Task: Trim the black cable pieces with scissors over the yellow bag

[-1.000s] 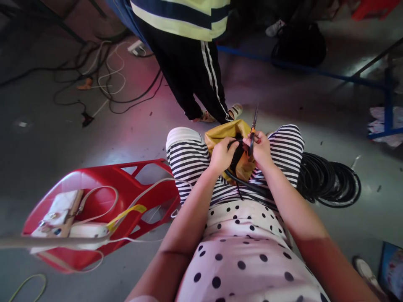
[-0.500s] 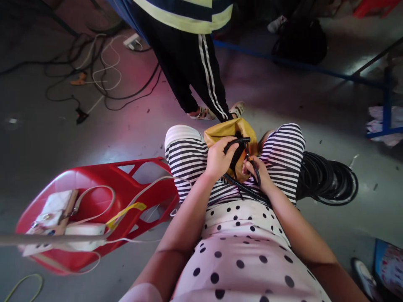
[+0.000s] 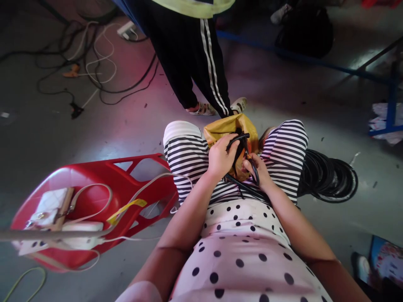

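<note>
My left hand (image 3: 219, 157) is closed around a black corrugated tube (image 3: 243, 136), whose short end sticks out past the fingers to the right. More of the tube runs below the hand across my lap. My right hand (image 3: 262, 171) grips black-handled scissors (image 3: 254, 173) with a bit of orange near the pivot. Their blades point up beside the tube end; whether they touch it I cannot tell. Behind both hands a yellow bag (image 3: 217, 127) sits between my knees, with dark contents partly hidden by my hands.
A red plastic stool (image 3: 91, 176) lies to the left, bearing a white purse (image 3: 52, 205) and a white box with cables. Coiled black tubing (image 3: 333, 176) lies right of my knee. A person in black trousers (image 3: 176, 54) stands in front. Tangled cables (image 3: 103, 79) spread on the floor.
The view has shifted slightly. Both hands keep their holds on the tube and scissors, with hardly any movement between them.
</note>
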A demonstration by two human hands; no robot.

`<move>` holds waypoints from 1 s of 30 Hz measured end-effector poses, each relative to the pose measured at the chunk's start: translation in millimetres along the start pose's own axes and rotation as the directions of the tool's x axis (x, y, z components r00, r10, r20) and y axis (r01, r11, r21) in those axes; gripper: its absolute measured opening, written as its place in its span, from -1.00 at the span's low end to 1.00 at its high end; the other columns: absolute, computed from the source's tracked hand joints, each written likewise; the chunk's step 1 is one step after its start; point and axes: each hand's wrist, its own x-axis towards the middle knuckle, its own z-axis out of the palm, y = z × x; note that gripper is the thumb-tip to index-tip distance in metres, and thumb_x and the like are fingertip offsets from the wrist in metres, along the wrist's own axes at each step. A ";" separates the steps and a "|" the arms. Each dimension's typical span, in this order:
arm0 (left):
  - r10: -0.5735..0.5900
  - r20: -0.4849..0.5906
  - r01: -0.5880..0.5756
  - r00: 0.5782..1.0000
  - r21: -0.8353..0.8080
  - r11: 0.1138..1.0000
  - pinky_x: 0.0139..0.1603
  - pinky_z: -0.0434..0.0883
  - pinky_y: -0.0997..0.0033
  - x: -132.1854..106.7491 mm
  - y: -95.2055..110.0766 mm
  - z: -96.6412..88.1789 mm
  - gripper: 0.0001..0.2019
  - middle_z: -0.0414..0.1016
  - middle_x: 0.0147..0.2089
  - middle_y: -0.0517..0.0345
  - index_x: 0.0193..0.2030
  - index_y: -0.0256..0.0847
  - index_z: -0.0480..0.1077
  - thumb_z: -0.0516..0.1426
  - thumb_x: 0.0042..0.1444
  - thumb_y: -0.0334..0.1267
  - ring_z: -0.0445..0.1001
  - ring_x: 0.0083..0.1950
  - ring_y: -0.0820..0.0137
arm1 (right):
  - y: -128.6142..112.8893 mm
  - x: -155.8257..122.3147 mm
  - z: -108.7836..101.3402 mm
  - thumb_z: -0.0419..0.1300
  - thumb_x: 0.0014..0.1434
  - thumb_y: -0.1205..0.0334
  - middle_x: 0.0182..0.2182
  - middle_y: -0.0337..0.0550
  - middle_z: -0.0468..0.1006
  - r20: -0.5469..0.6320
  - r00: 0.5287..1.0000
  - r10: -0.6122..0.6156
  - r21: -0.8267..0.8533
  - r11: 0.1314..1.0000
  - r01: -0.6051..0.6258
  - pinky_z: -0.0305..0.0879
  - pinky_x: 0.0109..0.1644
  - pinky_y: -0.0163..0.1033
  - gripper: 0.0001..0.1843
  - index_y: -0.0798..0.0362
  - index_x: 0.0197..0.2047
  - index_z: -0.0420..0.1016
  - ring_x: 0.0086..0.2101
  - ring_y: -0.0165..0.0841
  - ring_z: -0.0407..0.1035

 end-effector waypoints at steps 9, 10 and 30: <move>-0.011 0.027 0.011 1.000 -0.005 1.000 0.23 0.56 0.29 1.2 1.7 -1.8 -0.80 0.73 0.08 0.02 0.07 -0.18 0.61 0.20 0.38 -0.31 0.68 0.12 0.26 | -11.8 -1.9 5.4 0.46 -0.03 -0.47 -0.48 -0.31 0.43 -0.003 1.000 -0.012 -0.049 0.999 0.012 0.40 -0.30 -0.22 -0.32 -0.05 -0.29 0.39 -0.42 -0.34 0.37; -0.011 0.024 0.011 1.000 -0.010 1.000 0.22 0.57 0.30 1.3 1.8 -1.8 -0.80 0.73 0.08 0.02 0.06 -0.19 0.61 0.20 0.38 -0.31 0.68 0.11 0.26 | -12.9 -2.2 5.5 0.46 -0.03 -0.48 -0.48 -0.31 0.43 -0.004 1.000 -0.014 -0.050 0.999 0.014 0.40 -0.30 -0.22 -0.31 -0.05 -0.29 0.38 -0.42 -0.35 0.37; -0.023 0.056 0.025 0.998 -0.027 0.999 0.23 0.57 0.26 -0.2 2.5 -1.7 -0.80 0.73 0.09 0.04 0.06 -0.17 0.61 0.20 0.38 -0.28 0.69 0.11 0.25 | -21.5 -3.9 6.0 0.43 -0.01 -0.51 -0.44 -0.28 0.46 0.020 1.000 -0.015 -0.053 0.998 0.016 0.49 -0.20 -0.16 -0.31 -0.05 -0.31 0.40 -0.39 -0.32 0.37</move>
